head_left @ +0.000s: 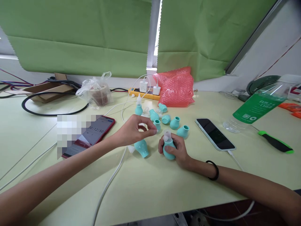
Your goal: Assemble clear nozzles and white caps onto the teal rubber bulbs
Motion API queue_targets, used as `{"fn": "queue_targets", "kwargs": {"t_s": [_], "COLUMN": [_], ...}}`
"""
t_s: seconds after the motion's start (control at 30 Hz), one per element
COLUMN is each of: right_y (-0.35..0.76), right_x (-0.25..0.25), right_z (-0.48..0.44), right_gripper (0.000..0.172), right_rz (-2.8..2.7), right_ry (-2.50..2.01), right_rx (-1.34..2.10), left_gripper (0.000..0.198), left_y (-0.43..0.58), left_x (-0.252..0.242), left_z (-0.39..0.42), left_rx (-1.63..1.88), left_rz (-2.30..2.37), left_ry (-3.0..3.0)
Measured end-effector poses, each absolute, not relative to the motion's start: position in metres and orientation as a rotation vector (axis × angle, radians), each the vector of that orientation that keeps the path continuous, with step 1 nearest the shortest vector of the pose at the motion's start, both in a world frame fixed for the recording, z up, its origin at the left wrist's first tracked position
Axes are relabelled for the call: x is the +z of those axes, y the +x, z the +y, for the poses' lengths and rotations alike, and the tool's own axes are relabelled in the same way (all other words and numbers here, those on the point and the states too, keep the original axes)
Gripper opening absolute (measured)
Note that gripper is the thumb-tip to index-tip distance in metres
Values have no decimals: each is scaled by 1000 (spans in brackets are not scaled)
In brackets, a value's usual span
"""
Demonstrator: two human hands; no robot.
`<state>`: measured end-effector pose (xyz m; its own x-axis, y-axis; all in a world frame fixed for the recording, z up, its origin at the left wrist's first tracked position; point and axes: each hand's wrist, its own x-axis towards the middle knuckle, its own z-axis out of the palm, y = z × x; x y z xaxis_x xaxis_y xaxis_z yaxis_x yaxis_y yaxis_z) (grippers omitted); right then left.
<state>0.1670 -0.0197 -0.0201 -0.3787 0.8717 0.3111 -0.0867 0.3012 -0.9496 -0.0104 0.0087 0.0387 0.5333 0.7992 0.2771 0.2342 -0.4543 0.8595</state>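
Note:
My right hand [176, 150] is wrapped round a teal squeeze bulb [168, 151], held upright above the table. A clear plastic nozzle piece [167, 135] sits in the bulb's mouth. To its left, my left hand [140, 129] has thumb and forefinger pinched together; something small and whitish may be between the tips, too small to name. Below that hand a teal bulb [141, 148] lies on its side by a translucent tip [131, 149]. Several loose bulbs [175, 123] lie or stand behind the hands. One bulb [139, 109] stands upright with a clear nozzle fitted.
A red-cased phone [103, 125] lies left, a white-edged phone [215, 134] right. Further right are a tilted green-labelled bottle [256, 105] and a green-black handle [275, 142]. Pink bubble wrap [176, 89] and a yellow power strip [150, 95] stand behind. A white cable [113, 182] crosses the table.

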Motion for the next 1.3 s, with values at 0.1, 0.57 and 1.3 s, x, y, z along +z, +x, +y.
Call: {"fn": "queue_targets", "kwargs": {"t_s": [0.1, 0.57, 1.3], "right_y": [164, 159, 170], "right_x": [-14, -26, -24], "right_z": [-22, -29, -20], "right_gripper": [6, 17, 14], "right_rz": [-1685, -2052, -1993], "right_ry": [-856, -771, -447], "right_rx": [1114, 620, 561], "left_gripper": [3, 42, 31], "left_y": [-10, 9, -9], "left_x": [33, 26, 47], "left_z": [10, -30, 4], "left_rx": [1011, 692, 929], "left_rz": [1104, 1094, 1116], "left_ry": [2246, 2951, 1906]}}
